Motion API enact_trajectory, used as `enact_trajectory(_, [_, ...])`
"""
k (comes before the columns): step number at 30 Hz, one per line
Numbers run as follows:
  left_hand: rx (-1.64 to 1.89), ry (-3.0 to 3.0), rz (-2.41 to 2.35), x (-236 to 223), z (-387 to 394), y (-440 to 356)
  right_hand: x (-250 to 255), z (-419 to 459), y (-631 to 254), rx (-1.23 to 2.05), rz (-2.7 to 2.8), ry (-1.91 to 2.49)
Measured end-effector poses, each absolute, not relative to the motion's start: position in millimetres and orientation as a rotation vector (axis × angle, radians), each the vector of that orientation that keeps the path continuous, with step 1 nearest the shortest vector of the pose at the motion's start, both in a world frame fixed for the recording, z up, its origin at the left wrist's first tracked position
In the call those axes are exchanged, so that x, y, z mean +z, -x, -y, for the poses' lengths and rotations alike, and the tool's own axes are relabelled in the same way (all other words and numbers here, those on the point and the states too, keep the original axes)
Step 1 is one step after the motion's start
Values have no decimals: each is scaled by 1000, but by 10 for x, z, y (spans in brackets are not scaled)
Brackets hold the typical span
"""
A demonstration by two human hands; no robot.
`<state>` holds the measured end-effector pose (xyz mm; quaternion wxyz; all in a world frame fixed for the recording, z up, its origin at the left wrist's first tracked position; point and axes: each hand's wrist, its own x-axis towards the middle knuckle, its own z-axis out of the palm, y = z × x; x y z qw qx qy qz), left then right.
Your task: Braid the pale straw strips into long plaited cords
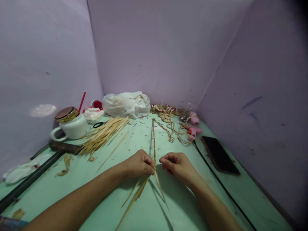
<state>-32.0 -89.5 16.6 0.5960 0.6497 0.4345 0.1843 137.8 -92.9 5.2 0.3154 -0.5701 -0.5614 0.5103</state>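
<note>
My left hand [141,164] is closed on the near end of a thin braid [154,141] of dried plant strips. From the pinch the braid stretches away over the table, then bends back to the right in loose loops [171,133]. Several loose strips [138,192] fan out toward me below the left hand. My right hand [175,163] hovers just right of the braid, apart from it, with thumb and forefinger pressed together; whether anything is between them cannot be made out. A bundle of dried strips [106,134] lies to the left.
A white mug [75,128] with a lid, a hammer [64,147], scissors [98,124] and a white plastic bag [128,104] stand or lie left and back. On the right are a pink glue gun [193,131], its black cable [216,178] and a phone [220,155]. Walls enclose the table [134,141].
</note>
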Motion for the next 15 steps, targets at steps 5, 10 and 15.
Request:
enact_trajectory(5, [328, -1621, -943, 93, 856, 340, 24, 932, -1327, 1389, 1403, 1512])
enact_trajectory(10, [245, -1679, -933, -10, 846, 349, 3, 826, -1350, 1513, 1411, 1668])
enact_trajectory(15, [323, -1699, -1157, 0, 914, 311, 181, 362, -1478, 1315, 1637, 1752])
